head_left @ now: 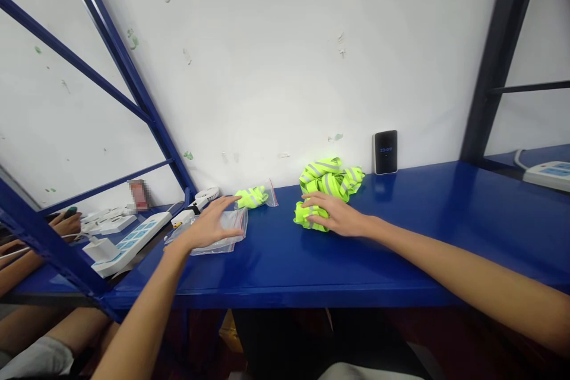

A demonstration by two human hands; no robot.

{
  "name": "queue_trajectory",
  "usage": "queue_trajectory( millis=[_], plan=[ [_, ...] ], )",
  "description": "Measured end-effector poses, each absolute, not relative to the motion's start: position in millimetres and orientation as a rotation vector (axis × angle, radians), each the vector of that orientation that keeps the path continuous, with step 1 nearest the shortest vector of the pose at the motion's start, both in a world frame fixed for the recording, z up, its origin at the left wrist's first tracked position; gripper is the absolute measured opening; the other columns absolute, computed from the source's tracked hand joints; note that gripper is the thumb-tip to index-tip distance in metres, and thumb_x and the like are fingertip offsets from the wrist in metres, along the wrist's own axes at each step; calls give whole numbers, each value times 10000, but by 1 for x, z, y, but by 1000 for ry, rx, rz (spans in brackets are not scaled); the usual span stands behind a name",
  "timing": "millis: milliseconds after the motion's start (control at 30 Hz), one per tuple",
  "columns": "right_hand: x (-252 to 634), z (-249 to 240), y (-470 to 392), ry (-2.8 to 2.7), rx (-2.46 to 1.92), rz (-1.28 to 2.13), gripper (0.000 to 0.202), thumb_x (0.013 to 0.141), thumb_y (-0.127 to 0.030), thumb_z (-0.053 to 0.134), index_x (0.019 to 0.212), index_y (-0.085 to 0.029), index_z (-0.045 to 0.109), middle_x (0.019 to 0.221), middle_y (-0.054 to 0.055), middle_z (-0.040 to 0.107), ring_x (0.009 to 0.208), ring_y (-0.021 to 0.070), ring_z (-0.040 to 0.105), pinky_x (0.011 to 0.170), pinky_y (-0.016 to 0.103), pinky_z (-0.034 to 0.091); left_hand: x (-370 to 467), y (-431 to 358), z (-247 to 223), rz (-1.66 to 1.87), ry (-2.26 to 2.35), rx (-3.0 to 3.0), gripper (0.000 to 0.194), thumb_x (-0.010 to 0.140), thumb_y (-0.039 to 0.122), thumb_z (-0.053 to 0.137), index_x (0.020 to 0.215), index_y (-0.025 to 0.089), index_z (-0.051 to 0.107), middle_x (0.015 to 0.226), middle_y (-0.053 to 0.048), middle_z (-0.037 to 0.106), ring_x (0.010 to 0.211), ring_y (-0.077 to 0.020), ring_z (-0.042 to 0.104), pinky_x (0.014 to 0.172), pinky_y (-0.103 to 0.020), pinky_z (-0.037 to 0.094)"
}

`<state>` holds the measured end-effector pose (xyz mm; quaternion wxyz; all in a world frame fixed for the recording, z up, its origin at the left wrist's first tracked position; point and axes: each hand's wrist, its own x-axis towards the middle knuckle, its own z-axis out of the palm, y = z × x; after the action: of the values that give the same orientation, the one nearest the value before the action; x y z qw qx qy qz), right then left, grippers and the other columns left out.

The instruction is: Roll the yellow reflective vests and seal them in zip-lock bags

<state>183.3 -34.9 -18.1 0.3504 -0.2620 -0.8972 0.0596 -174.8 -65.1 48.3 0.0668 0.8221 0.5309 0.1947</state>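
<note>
My left hand (212, 227) hovers over or rests on a stack of clear zip-lock bags (222, 244), thumb and fingers spread apart, holding nothing. My right hand (336, 214) has its fingers curled over a small bundle of neon yellow reflective strap (303, 217) on the blue table. Just behind it lies a larger loose heap of the same reflective strap (327, 178). Beyond my left fingertips, another folded strap bundle (252, 197) sits by or partly inside a clear zip-lock bag (272, 196).
A dark-screened device with a lit clock (385, 152) stands against the wall. At left are a white power strip (133, 243) with a plugged-in charger (101, 249), a small white fan (207, 195) and a blue frame post (53, 234). Another person's hands (66, 224) work beyond the post.
</note>
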Motion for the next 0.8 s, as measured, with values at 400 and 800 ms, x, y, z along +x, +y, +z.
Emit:
queue_trajectory(
  millis=[400,800],
  plan=[
    [171,-19,-47,-2513,-597,-114,292,937,-290,515,1209,-200,568,1266,113,613,1036,264,651,805,399,547,-225,-51,38,214,1781,2432,861,714,668,620,1445,276,390,1545,-103,317,1427,-362,243,1135,-510,220],
    [182,-5,-48,-1996,-380,-281,330,898,-255,568,1228,-236,552,1300,116,608,1169,230,605,929,388,543,-92,-44,45,783,1069,2650,754,604,455,813,1305,322,567,1482,-62,422,1371,-335,361,1150,-486,249]
  ],
)
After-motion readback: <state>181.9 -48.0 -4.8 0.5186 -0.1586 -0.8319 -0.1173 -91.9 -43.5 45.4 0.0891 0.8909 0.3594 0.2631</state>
